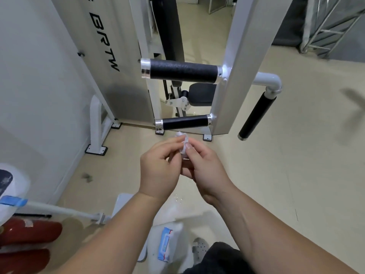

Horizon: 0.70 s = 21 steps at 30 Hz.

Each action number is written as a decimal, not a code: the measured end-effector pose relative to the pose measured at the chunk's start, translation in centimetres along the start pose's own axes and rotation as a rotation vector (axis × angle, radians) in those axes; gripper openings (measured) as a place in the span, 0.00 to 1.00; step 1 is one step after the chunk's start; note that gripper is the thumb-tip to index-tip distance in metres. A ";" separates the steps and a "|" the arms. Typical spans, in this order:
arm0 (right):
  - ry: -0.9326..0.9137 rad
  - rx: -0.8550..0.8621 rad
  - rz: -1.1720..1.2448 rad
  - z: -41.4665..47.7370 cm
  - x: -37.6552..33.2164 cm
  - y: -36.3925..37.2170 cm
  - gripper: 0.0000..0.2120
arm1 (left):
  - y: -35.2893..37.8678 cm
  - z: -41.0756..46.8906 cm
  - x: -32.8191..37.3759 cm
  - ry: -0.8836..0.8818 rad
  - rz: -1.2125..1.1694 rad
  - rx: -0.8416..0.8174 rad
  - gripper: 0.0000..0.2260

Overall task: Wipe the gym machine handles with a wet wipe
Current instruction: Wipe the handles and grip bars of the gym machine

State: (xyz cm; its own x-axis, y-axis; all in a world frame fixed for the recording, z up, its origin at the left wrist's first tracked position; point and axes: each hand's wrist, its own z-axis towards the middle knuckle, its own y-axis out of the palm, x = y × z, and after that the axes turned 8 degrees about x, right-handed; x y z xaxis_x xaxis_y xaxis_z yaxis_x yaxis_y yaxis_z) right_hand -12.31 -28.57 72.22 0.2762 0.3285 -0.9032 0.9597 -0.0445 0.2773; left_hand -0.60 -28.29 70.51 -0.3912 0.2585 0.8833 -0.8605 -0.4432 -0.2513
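The premises were a gym: a white weight machine lettered BRTW carried black padded handles, with a seat pad, on beige flooring.

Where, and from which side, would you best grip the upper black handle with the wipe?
Probably its black sleeve, mid-length, coming from the near side and wrapping over the top. It lies level, fixed to the white post at its right end and free at the left, so the wipe could slide along.
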 end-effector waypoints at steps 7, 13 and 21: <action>-0.080 0.228 -0.033 2.4 1.1 -1.9 0.06 | -0.1 0.0 1.1 0.025 0.215 -0.225 0.14; -0.277 0.380 -0.162 2.7 1.6 -3.1 0.15 | -1.0 3.6 0.8 0.412 0.651 -0.184 0.15; -0.313 0.628 -0.029 4.1 4.0 -0.4 0.05 | 0.5 9.3 -0.3 0.547 0.673 -0.330 0.12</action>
State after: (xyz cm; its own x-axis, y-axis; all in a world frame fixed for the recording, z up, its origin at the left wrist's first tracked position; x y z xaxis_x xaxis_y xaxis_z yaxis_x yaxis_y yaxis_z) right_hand -11.33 -31.15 67.16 0.1611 0.0546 -0.9854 0.7888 -0.6073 0.0953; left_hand 2.08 -36.57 73.78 -0.8692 0.4419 0.2221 -0.4130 -0.4017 -0.8174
